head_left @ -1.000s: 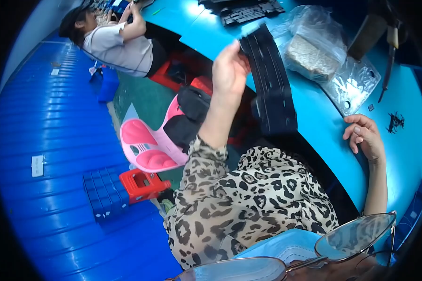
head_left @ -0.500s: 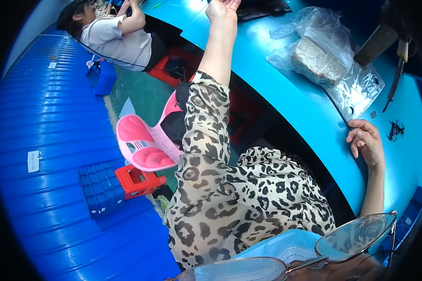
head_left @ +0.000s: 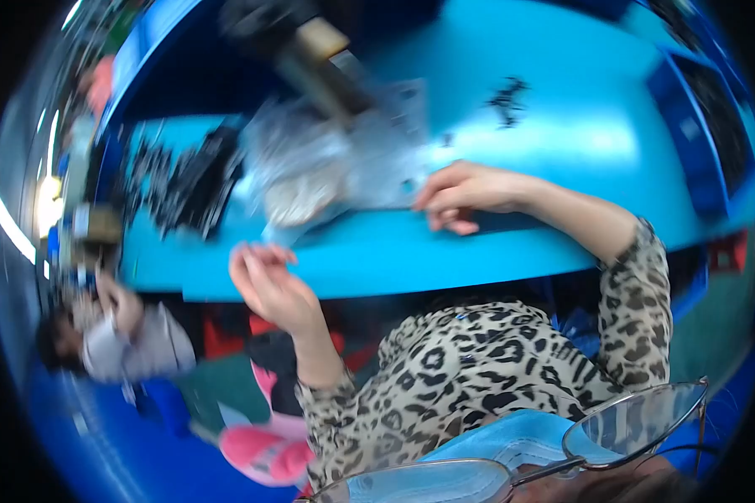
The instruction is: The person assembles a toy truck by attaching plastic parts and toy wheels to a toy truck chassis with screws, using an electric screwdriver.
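Left hand (head_left: 273,289), gripping a black part a second ago, now empty, fingers loosely open over bench (head_left: 512,243) edge. Right hand (head_left: 478,191) half-curled, empty, beside sheet (head_left: 386,172). Black parts (head_left: 205,180) piled left on bench, blurred; long axes slant, far ends rightward.

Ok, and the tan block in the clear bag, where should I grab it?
Probably the near end of the tan block, through the clear bag, coming from the near left with the left hand. That side faces the near table edge; a silvery plate lies to the right, a dark bar beyond. The bag's far part looks loose.
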The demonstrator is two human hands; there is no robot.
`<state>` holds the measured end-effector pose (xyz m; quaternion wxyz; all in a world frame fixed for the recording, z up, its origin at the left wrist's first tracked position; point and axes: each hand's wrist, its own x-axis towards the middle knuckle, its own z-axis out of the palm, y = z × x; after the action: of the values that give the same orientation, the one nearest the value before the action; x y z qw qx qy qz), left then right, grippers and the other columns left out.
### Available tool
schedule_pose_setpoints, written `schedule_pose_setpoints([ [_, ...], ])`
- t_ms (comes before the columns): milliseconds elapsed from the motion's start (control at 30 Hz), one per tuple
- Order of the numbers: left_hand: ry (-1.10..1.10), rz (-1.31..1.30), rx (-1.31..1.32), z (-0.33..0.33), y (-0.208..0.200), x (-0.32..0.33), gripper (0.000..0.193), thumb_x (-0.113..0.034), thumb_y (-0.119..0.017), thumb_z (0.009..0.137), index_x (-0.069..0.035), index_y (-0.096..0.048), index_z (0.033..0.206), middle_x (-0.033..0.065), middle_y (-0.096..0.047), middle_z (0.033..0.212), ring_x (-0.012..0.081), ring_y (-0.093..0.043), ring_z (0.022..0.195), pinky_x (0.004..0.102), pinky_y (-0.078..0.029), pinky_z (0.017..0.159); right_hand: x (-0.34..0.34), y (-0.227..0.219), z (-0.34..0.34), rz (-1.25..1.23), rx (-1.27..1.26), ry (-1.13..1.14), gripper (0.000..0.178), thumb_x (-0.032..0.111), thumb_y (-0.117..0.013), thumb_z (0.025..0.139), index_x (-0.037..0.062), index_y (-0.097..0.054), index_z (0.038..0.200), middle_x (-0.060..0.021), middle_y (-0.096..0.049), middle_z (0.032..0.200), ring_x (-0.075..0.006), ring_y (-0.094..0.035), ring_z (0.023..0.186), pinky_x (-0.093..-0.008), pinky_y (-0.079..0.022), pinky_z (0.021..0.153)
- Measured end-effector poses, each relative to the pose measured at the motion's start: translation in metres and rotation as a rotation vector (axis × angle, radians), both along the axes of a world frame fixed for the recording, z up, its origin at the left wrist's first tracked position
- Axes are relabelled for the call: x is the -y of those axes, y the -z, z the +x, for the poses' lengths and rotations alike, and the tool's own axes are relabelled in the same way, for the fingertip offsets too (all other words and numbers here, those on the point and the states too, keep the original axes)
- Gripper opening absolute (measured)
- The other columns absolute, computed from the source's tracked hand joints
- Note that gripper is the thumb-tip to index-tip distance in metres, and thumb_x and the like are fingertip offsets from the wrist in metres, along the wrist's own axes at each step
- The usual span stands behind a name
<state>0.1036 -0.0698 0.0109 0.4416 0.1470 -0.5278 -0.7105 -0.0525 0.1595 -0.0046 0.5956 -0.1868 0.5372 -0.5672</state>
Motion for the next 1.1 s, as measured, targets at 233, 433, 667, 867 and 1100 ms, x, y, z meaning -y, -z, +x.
schedule_pose_setpoints([
  [233,0.703,-0.884,0.137,-0.01,-0.002,-0.128,0.009,0.006,-0.055,0.07,0.002,-0.055,0.078,0.0125,-0.054,0.068,0.0225,-0.053,0.06,0.0307,-0.042,0.055,-0.06,-0.03,0.034,0.016,-0.376,0.136,0.025,0.018,-0.049,0.082,-0.0023,-0.055,0.096,-0.0065,-0.058,0.073,-0.011,-0.052,0.053,-0.0238,-0.044,0.048],
  [433,1.072,-1.339,-0.139,-0.057,-0.021,-0.237,0.023,-0.003,-0.066,0.067,0.001,-0.055,0.088,0.0133,-0.054,0.08,0.028,-0.053,0.072,0.0342,-0.044,0.062,-0.204,-0.041,0.112,-0.281,-0.273,0.915,0.016,0.009,-0.051,0.081,-0.0042,-0.058,0.088,-0.0104,-0.06,0.069,-0.0098,-0.054,0.051,-0.0201,-0.044,0.046],
  [667,1.16,-1.785,-0.136,-0.109,-0.01,-0.34,0.054,-0.019,-0.066,0.07,-0.004,-0.043,0.117,0.0241,-0.038,0.117,0.0388,-0.037,0.108,0.0452,-0.032,0.088,-0.324,0.141,0.168,0.197,0.015,1.742,0.02,0.022,-0.053,0.079,0.0029,-0.055,0.076,-0.0077,-0.058,0.064,-0.0106,-0.052,0.044,-0.0202,-0.04,0.04],
  [867,1.079,-1.918,0.083,-0.125,-0.002,-0.382,0.069,-0.023,-0.065,0.068,-0.012,-0.034,0.129,0.0236,-0.024,0.132,0.0407,-0.022,0.123,0.0561,-0.018,0.095,-0.392,0.288,0.206,0.465,0.508,2.07,0.021,0.021,-0.041,0.08,0.0077,-0.057,0.075,-0.0072,-0.059,0.066,-0.0199,-0.055,0.053,-0.0328,-0.043,0.046],
  [1100,1.144,-1.939,0.245,-0.123,-0.013,-0.391,0.073,-0.021,-0.067,0.064,-0.014,-0.035,0.129,0.0198,-0.019,0.136,0.0403,-0.016,0.126,0.0556,-0.013,0.097,-0.421,0.335,0.182,0.427,0.324,1.952,0.023,0.029,-0.057,0.076,0.0079,-0.06,0.085,-0.0082,-0.06,0.079,-0.0197,-0.058,0.077,-0.0334,-0.046,0.062],
])
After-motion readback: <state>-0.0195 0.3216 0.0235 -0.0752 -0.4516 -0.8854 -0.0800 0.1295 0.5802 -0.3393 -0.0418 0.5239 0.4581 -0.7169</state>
